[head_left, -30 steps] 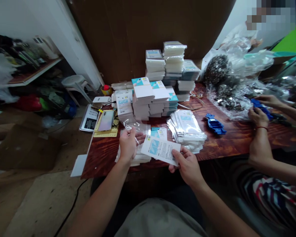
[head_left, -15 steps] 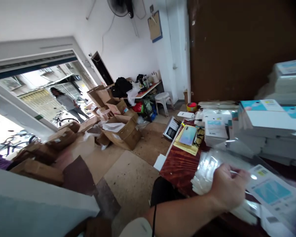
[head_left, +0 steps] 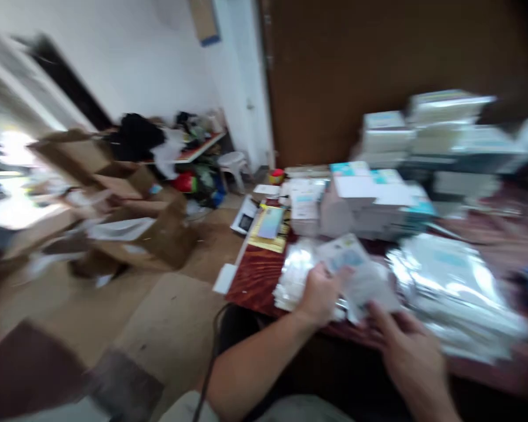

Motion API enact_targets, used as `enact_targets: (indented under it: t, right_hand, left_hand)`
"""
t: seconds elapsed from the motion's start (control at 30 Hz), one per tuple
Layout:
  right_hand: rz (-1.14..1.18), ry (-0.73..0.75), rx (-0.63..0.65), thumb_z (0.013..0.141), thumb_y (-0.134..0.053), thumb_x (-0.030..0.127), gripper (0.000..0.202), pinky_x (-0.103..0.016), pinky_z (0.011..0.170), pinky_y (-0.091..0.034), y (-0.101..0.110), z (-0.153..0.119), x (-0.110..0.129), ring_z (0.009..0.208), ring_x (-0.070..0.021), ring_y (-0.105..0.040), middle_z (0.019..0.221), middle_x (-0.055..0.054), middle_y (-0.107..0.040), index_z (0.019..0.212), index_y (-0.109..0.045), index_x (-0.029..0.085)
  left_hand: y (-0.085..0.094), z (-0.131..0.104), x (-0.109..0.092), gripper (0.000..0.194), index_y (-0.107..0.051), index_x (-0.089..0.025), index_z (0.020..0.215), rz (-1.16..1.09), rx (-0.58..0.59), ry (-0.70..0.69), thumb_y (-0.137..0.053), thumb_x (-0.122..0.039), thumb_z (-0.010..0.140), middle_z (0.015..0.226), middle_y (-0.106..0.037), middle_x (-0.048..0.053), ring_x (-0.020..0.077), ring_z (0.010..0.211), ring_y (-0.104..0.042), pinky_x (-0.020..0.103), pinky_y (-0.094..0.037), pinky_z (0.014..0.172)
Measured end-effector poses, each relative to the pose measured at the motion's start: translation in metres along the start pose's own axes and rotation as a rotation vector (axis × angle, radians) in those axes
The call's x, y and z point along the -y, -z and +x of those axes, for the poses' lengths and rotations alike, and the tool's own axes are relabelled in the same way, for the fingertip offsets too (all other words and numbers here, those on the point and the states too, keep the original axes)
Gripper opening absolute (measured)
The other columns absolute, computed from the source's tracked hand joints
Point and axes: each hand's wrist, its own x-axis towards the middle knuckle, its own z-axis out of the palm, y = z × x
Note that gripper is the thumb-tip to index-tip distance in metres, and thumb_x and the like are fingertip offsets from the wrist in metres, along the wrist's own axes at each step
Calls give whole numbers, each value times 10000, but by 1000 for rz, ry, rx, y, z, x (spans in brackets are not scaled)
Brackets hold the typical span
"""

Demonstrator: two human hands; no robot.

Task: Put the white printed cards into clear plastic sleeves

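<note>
A white card with a blue print (head_left: 356, 275), partly blurred, is held over the table's front edge. My left hand (head_left: 321, 293) grips its left side, and my right hand (head_left: 407, 340) pinches its lower right corner. Beneath and left of the card lie clear plastic sleeves (head_left: 293, 275). To the right rests a large pile of shiny filled plastic packs (head_left: 457, 287). Behind the card stand stacks of white and blue cards (head_left: 356, 193) and a smaller card stack (head_left: 304, 202).
A phone (head_left: 271, 223) lies on a yellow paper (head_left: 257, 239) on the red table (head_left: 255, 281). More stacked packs (head_left: 444, 117) stand at the back right. Open cardboard boxes (head_left: 162, 234) and a white stool (head_left: 234, 166) are on the floor to the left.
The view has swung right, blurring the picture. My right hand has come into view and grips the card, which now sits left of the filled packs. The person by the doorway is out of view.
</note>
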Motion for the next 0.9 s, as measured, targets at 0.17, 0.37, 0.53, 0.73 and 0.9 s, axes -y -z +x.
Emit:
enact_targets:
  t: [0.17, 0.37, 0.53, 0.73, 0.9]
  right_hand:
    - [224, -150, 104, 735, -786, 542, 408, -290, 476, -569, 16, 36, -15, 469, -183, -653, 589, -50, -704, 780, -630, 168]
    - [357, -102, 69, 776, -764, 515, 389, -247, 482, -555, 7, 38, -14, 468, -148, -643, 580, -24, -692, 766, -585, 170]
    - [243, 0, 66, 711, -827, 439, 367, -229, 490, -540, 16, 53, -12, 583, -147, -657, 707, -11, -701, 889, -641, 179]
    - [145, 68, 208, 780, -759, 454, 297, -230, 465, -470, 25, 62, -13, 493, -109, -553, 630, 12, -642, 785, -673, 170]
    - [148, 3, -30, 727, -790, 502, 423, -215, 369, -385, 10, 58, -12, 391, -98, -470, 497, 53, -550, 637, -502, 206]
  left_hand:
    - [7, 19, -14, 413, -667, -139, 1029, -90, -44, -2, -718, -479, 800, 919, -754, 92, 216, 800, -721, 314, -573, 718]
    - [3, 8, 2, 438, -680, -126, 1053, 94, 10, -86, -668, -509, 841, 949, -750, 104, 237, 872, -717, 322, -567, 754]
    - [5, 0, 2, 415, -665, -125, 1056, 68, 49, 39, -681, -480, 840, 937, -748, 106, 253, 872, -717, 334, -582, 713]
    - [8, -3, -5, 425, -655, -133, 1023, 133, 80, 172, -706, -495, 808, 845, -741, 98, 243, 721, -718, 321, -574, 554]
    - [4, -14, -1, 422, -628, -137, 977, 304, 227, 152, -796, -432, 728, 746, -718, 58, 176, 583, -677, 271, -542, 540]
